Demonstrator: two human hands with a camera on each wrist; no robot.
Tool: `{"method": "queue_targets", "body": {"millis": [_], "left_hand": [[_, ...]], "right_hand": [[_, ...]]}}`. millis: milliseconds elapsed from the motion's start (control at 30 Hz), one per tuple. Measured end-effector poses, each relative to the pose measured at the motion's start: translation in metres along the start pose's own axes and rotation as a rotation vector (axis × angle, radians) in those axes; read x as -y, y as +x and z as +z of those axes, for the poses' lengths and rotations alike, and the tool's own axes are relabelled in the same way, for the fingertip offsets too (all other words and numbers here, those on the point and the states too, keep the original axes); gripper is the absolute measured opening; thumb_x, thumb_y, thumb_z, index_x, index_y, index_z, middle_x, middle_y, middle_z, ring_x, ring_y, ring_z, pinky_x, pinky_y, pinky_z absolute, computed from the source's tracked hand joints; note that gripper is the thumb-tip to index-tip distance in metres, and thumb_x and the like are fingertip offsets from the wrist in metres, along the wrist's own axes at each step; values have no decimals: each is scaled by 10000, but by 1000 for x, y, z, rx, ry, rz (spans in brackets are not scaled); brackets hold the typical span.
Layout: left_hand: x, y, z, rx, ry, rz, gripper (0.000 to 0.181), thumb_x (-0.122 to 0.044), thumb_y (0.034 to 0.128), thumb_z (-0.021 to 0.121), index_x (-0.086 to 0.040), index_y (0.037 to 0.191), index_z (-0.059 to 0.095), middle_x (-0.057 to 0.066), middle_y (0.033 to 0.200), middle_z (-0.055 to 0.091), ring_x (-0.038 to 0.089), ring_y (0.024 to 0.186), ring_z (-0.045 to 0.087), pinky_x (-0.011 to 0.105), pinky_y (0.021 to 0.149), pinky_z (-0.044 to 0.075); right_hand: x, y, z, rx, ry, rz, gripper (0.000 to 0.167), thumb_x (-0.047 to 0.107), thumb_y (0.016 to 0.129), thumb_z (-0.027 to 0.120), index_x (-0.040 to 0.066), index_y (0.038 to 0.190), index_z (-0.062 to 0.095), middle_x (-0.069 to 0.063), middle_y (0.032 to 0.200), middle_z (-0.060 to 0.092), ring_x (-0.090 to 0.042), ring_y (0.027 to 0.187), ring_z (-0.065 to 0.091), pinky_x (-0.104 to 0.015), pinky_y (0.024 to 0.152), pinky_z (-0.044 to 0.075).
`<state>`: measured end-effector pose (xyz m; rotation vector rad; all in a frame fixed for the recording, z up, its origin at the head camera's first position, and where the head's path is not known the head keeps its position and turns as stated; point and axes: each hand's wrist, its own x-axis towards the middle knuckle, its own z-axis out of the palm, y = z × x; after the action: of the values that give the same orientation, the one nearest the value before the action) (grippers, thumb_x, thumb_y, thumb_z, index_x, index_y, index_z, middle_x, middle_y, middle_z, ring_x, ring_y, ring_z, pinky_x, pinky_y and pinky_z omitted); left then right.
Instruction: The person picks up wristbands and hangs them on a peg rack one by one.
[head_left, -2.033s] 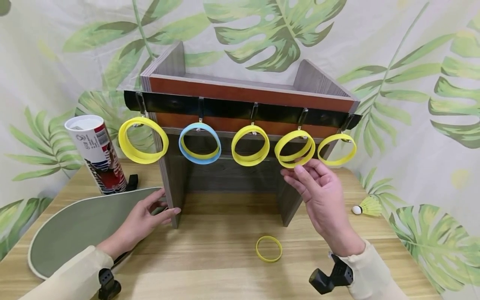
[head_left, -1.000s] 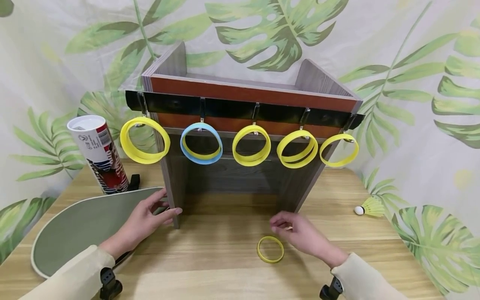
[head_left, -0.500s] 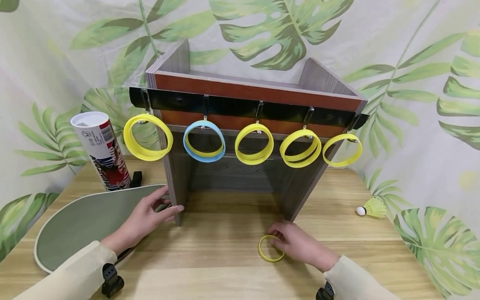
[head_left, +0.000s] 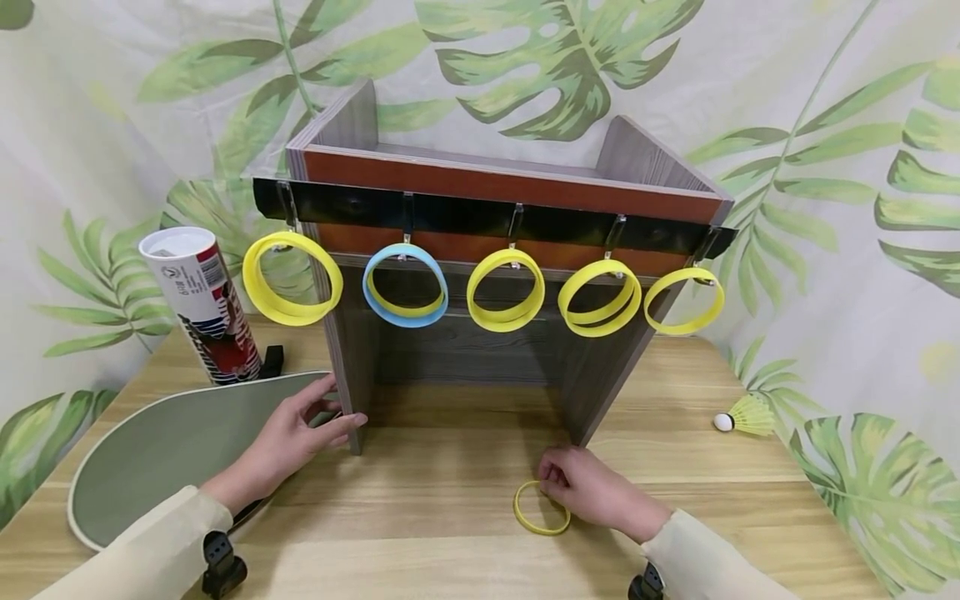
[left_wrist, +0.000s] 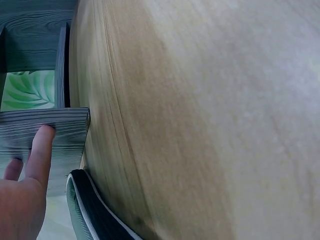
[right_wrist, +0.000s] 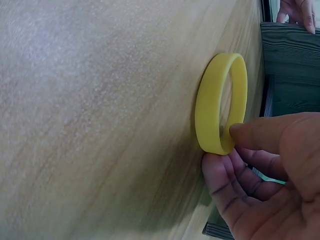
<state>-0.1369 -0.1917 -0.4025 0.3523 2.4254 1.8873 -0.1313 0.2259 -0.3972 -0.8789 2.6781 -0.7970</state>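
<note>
My right hand [head_left: 592, 492] pinches a yellow silicone wristband [right_wrist: 210, 107] low over the wooden table, thumb on its inside and fingertips on its outside. The wristband stands tilted in the right wrist view; the head view shows it as a thin ring. On the left, my left hand [head_left: 288, 437] holds the side panel [head_left: 347, 367] of a grey wooden shelf, thumb on the panel and fingers on its outer side, partly hidden. Several yellow wristbands [head_left: 506, 321] and a blue one [head_left: 405, 317] hang from hooks on a black strip [head_left: 465, 215] across the shelf's front.
Behind my left hand lies a flat grey-green padded item [head_left: 165, 458] with a pale rim. A printed tube [head_left: 202, 304] stands at the back left, a small black object [head_left: 272, 362] beside it. A yellow shuttlecock [head_left: 746, 417] lies at the right edge of the table [head_left: 420, 550].
My right hand has left a hanging yellow wristband, come down to the table and taken hold of the one lying there, which has tilted. My left hand stays on the panel.
</note>
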Motion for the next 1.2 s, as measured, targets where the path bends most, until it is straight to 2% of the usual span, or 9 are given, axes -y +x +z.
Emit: {"method": "queue_targets", "body": {"millis": [433,533,600,733,800,967,1067,1200], "left_hand": [[0,0,-1,3,4,-10,728,-169,1019,704,-126,1646,337,252,1521,495,-49,1097,603,268,840,659],[0,1,-1,5,2,-10,732,-169,1019,704,-131,1649,332,253,1523,493,-44,1097,604,268,839,659],[0,0,-1,4,0,-10,735,-167,1019,704,-129,1650,329,256,1519,494,-42,1095,605,268,839,660],[0,0,0,2,-2,-7,733,-165,1019,703,-119,1648,331,258,1509,496,-41,1092,607,265,839,659],[-1,0,0,-2,-6,-8,732,-162,1017,705,-107,1645,333,253,1485,509,-42,1085,610,267,842,658],[-1,0,0,-10,-16,-14,745,-154,1011,713,-83,1644,326,218,1393,547,-37,1061,618,270,844,660],[-1,1,0,-10,-15,-19,753,-159,1009,717,-90,1647,322,237,1398,547,-39,1058,616,270,847,659],[0,1,0,-5,-19,-23,750,-162,1011,715,-101,1648,324,270,1459,510,-48,1069,612,284,854,661]], "right_hand": [[6,-3,-11,48,99,39,77,80,965,718,86,894,689,23,798,675,36,721,532,-167,626,498],[5,-5,-13,94,181,58,49,63,957,717,69,916,691,-4,805,683,22,704,548,-170,603,511],[5,-6,-14,135,272,96,26,58,961,709,41,951,692,-28,821,680,-13,708,573,-181,603,538],[5,-8,-15,205,464,176,134,53,974,695,-61,1042,685,-53,859,666,-73,742,616,-213,638,600],[5,-9,-15,227,527,199,170,44,973,689,-95,1071,684,-54,870,672,-74,759,627,-223,666,617],[3,-10,-17,263,608,241,193,42,978,682,-110,1096,698,-64,906,706,-92,784,653,-234,712,634],[3,-11,-18,280,653,256,210,48,988,677,-118,1114,689,-80,942,713,-111,806,669,-233,732,638],[4,-13,-20,281,716,235,260,40,990,675,-170,1141,646,-114,970,710,-113,830,680,-229,766,646]]}}
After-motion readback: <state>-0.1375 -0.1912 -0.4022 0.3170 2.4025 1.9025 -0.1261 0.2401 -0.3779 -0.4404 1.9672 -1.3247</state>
